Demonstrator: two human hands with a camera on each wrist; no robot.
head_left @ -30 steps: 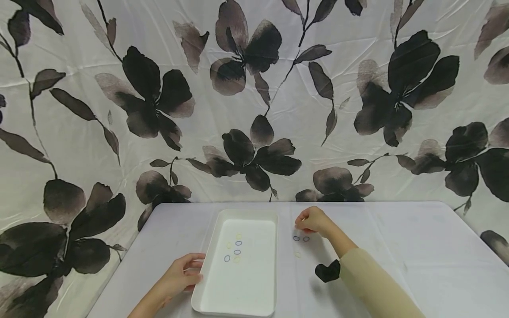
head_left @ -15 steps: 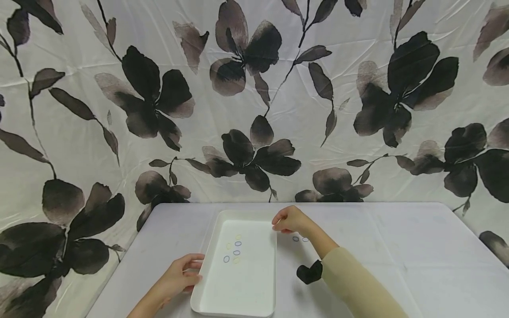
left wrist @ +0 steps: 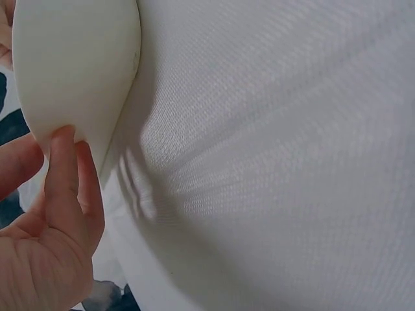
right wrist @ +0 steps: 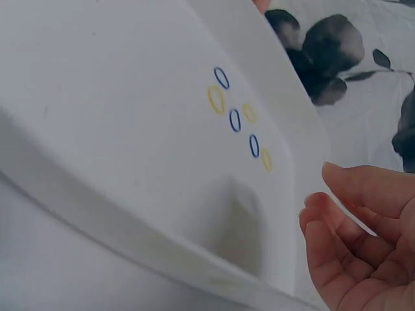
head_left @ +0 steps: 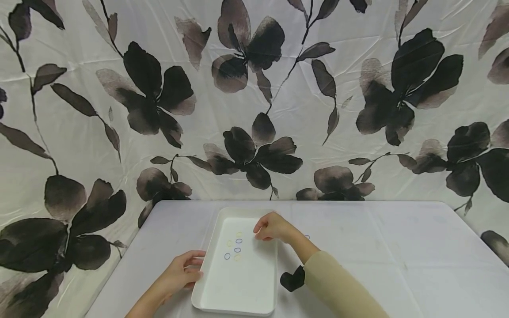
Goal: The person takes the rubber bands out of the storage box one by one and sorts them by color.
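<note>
We see the left hand (head_left: pixel 176 274), fingers apart, against the rim of the tray (head_left: pixel 242 287), presumably steadying it; inside lie six blue and yellow rings (right wrist: pixel 239 121). Over them hovers no lid, only, alongside, the right hand (head_left: pixel 274 226), whose grip we cannot tell.

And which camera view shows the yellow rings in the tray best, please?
The right wrist view: there the three yellow rings in the tray look larger and clearly yellow. The head view shows them too, but small and pale. The left wrist view shows part of the tray, but none of them.
</note>
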